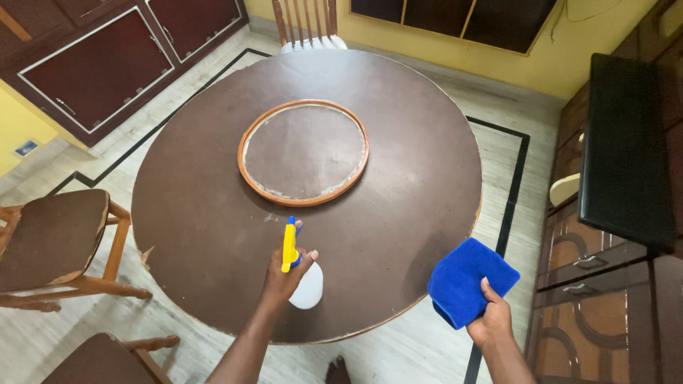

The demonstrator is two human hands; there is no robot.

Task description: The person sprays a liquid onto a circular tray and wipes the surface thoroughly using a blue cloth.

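Head view: left hand [284, 274] wrapped around white spray bottle [307, 286] with yellow-and-blue trigger head, over near edge of round brown table [199, 220]. Nozzle toward raised round centre panel [304, 151]. No label visible on bottle. Right hand [491, 321] pinching folded blue cloth [471, 280], just off table's near-right edge. Wooden chairs [53, 245] at left edge.

Your table [398, 142] has a ring [304, 152] in the middle, chairs [53, 238] left, cabinet [605, 284] right.
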